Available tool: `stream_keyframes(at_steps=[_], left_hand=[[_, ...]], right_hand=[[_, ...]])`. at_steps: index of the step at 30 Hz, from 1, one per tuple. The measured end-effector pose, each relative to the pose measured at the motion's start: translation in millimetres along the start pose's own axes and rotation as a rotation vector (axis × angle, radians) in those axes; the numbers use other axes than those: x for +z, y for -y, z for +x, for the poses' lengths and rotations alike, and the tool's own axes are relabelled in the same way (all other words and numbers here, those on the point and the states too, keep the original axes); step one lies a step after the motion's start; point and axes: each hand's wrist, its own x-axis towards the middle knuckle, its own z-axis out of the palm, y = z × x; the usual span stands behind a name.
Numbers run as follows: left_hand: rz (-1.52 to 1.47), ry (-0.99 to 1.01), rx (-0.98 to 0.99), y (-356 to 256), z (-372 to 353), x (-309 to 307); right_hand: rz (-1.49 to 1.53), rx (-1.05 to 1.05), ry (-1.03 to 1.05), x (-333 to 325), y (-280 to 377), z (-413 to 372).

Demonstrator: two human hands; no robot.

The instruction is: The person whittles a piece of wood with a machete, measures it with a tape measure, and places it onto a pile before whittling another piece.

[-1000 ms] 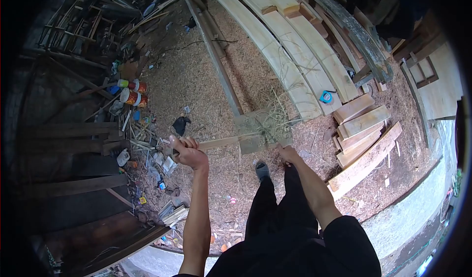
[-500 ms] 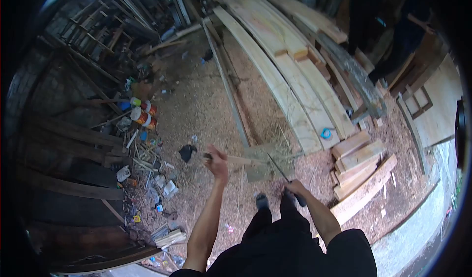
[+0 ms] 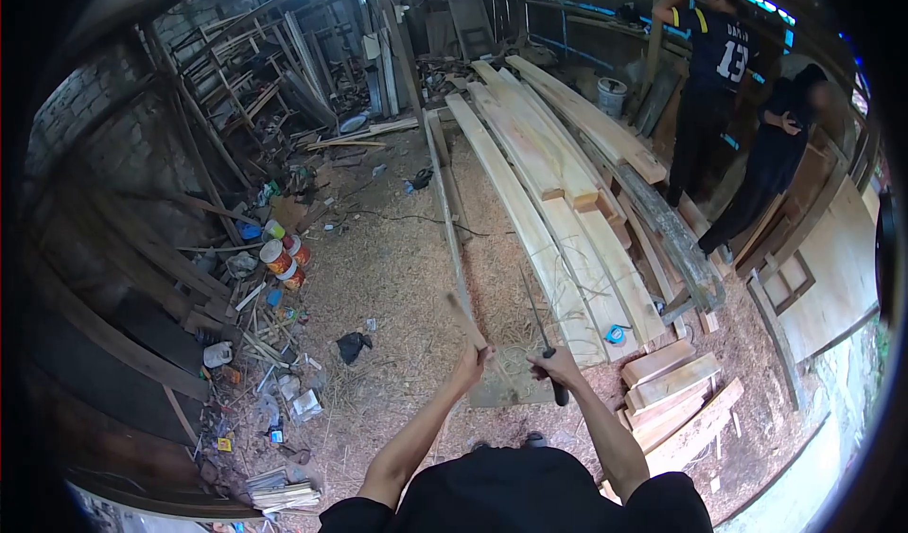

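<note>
The wooden strip (image 3: 462,317) is in your left hand (image 3: 472,359), fingers wrapped around it, one end slanting up beyond the fist and the other running down past it. Your right hand (image 3: 559,367) grips the black handle of a long, thin blade (image 3: 535,312), which points upward, apart from the strip. The step in hand looks like steadying both; the next move seems to call for a firm grip, with the blade clear of your left fingers. Below lies a flat board (image 3: 527,387); beyond are long planks (image 3: 503,183) and a tape measure (image 3: 616,334).
</note>
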Motion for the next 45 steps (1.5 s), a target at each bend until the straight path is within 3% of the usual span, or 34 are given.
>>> stream_keyframes(at_steps=[9,13,15,22,28,30,33,45], left_hand=[[-0.196,0.008,-0.423,-61.1,48.3,-57.8],[-0.067,-0.077,-0.319,-71.5,45.1,-73.9],[0.033,-0.018,-0.232,-70.1,39.9,-82.1],[0.178,-0.027,-0.296,-84.2,30.5,-108.0],[0.0,-0.174,-0.281,-65.0,33.8,-105.8],[-0.246,-0.198,-0.426,-59.9,36.0,-105.1],[-0.293,-0.176,-0.44,-54.2,39.5,-102.8],[-0.13,-0.248,-0.439,-49.9,35.7,-78.9]], right_hand=[[0.236,-0.285,0.05,45.1,102.8,26.7],[0.287,-0.322,0.044,54.0,125.3,41.3],[0.372,-0.321,0.059,58.3,133.7,44.6],[0.57,-0.309,0.052,78.7,143.2,38.9],[0.609,-0.279,0.046,89.7,135.1,36.1],[0.583,-0.297,0.053,89.5,132.4,38.5],[0.571,-0.315,0.055,88.7,124.7,38.5],[0.659,-0.327,0.029,89.2,108.2,35.9]])
